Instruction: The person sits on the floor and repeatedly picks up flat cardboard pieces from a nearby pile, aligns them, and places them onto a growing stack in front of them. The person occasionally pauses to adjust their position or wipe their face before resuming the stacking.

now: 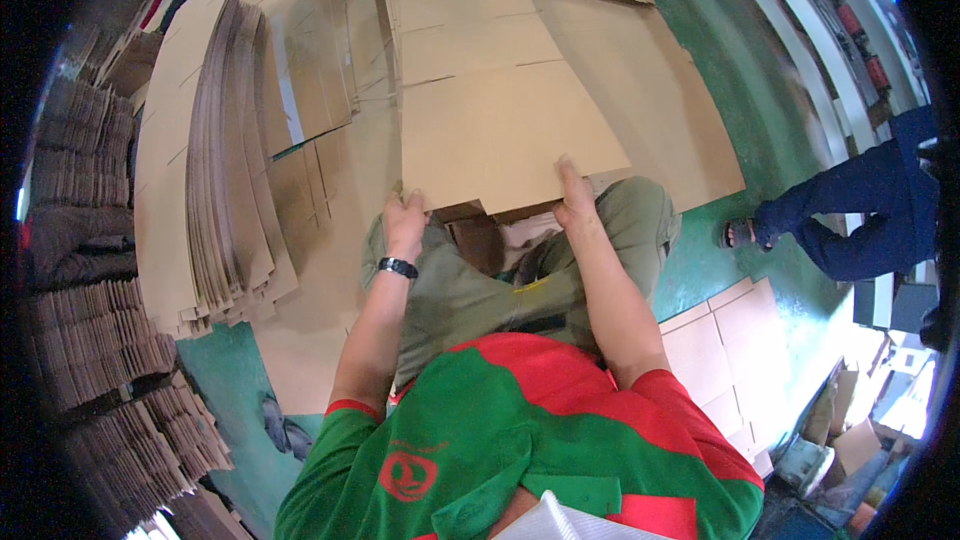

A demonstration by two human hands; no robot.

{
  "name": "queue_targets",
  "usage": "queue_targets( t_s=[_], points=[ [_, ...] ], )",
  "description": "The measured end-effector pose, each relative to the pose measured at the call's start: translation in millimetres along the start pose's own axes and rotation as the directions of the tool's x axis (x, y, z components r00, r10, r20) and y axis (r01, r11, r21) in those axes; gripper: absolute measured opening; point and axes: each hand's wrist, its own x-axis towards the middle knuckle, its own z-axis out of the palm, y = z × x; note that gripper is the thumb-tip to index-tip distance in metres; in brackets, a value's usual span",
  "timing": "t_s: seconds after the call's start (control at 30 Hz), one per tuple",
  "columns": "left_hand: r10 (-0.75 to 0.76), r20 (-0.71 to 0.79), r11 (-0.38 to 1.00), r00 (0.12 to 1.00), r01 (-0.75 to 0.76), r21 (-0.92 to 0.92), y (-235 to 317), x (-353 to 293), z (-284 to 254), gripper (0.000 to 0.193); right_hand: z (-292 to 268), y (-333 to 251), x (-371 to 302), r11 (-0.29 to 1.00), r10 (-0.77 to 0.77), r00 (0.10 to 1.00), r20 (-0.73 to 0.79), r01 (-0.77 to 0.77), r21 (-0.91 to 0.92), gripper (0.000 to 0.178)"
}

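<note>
A long tan cardboard sheet [500, 130] with slits and crease lines stretches away from my lap. Its near left corner is pinched by my left hand [405, 225], which has a dark watch at the wrist. Farther right along the same near edge, my right hand [575, 198] grips the sheet with the thumb on top and the other fingers hidden beneath. The near edge hangs over my bent knees. Under and beside it lie more flat cardboard sheets [690, 130]; how many are under it I cannot tell.
To the left a leaning, fanned stack of cardboard sheets [225, 170] stands by bundled cardboard piles [95, 330]. Sandals [285, 428] lie on the green floor. A person in dark trousers [850, 205] is at the right; other people are at the far left. Cardboard [730, 340] lies behind my right side.
</note>
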Motion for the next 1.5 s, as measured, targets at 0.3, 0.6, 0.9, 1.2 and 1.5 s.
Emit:
queue_targets(
  t_s=[0.3, 0.6, 0.9, 1.2, 1.5],
  points=[
    [0.111, -0.227, 0.992, 0.967, -0.095, 0.08, -86, 36, 35, 0.034, 0, 3, 5, 0.927, -0.317, 0.935, -0.16, 0.269, -0.262, 0.075],
    [0.123, -0.248, 0.947, 0.961, -0.039, 0.319, -80, 49, 47, 0.036, 3, -6, 37, 0.92, -0.154, 0.971, -0.182, 0.073, -0.386, 0.078],
    [0.083, -0.138, 0.819, 0.987, 0.011, 0.573, -52, 39, 49, 0.048, -44, 34, 95, 0.874, -0.116, 0.971, -0.208, 0.001, -0.485, 0.086],
    [0.454, -0.318, 0.72, 0.832, -0.133, 0.681, -1, 6, -127, 0.049, -22, 30, 65, 0.616, -0.349, 0.917, -0.194, 0.069, -0.785, 0.08],
    [0.824, -0.416, 0.2, 0.385, 0.49, 0.849, 42, -14, -428, 0.08, -4, 43, 33, 0.428, -0.137, 0.964, 0.228, 0.265, -0.864, 0.028]
  ],
)
